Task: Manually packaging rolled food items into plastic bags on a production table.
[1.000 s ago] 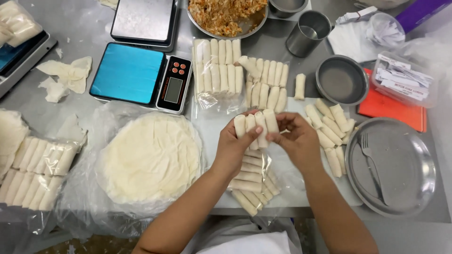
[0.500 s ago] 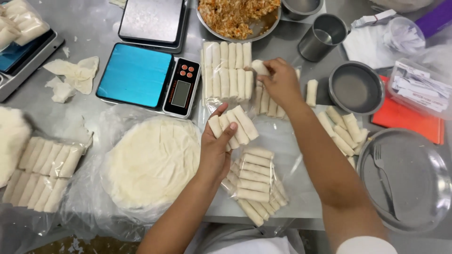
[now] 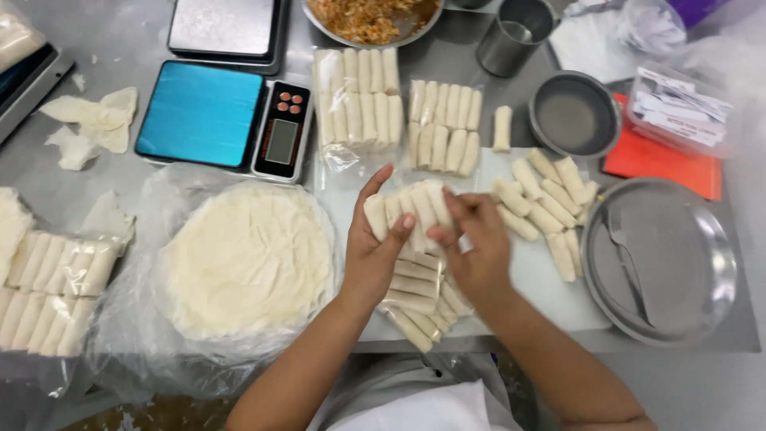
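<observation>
Left hand (image 3: 375, 247) cupping four rolls (image 3: 408, 209), right hand (image 3: 475, 239) pinching them (fingertips hidden), bagged rolls (image 3: 419, 299) beneath partly covered

Grey steel table (image 3: 447, 60) fills nearly the whole view, evenly lit, soft glare at 11 o'clock. Bit of mottled brown floor (image 3: 152, 415) past the table edge at 7 o'clock. Table is crowded: blue-topped scale (image 3: 199, 113) at 10 o'clock, round metal tray (image 3: 686, 255) at 3 o'clock, white board (image 3: 550, 295) near centre; no walls or windows visible.
</observation>
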